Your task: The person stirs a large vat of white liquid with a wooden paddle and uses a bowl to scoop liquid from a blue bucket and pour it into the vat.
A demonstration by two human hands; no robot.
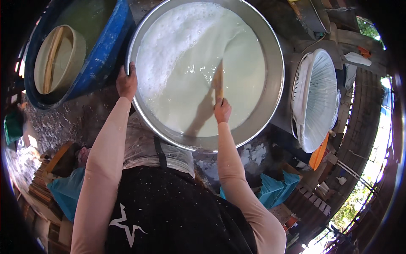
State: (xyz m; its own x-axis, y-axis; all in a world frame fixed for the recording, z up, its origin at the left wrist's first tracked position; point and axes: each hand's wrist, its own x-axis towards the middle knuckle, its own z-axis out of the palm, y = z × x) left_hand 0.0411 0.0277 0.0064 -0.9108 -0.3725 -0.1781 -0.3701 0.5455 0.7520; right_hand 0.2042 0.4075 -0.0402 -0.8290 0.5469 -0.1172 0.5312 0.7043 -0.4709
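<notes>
A wide round metal basin point(275, 84) in front of me holds a milky, pale liquid point(190, 101), with white foam over its far left part. My left hand point(127, 83) is closed around the basin's left rim. In my right hand point(222, 111) is the handle of a wooden paddle point(218, 82), held over the near right part of the basin. The paddle's far tip meets the liquid, and how much of it is under the surface I cannot tell. Its shadow and my arm's fall across the liquid.
On the left stands a blue tub point(99, 55) of murky liquid, with a pale round container point(78, 48) and a wooden bar in it. A cloth-covered round vessel point(319, 101) is to the right, beside an orange object point(318, 155). Blue plastic sheets point(275, 190) lie lower right.
</notes>
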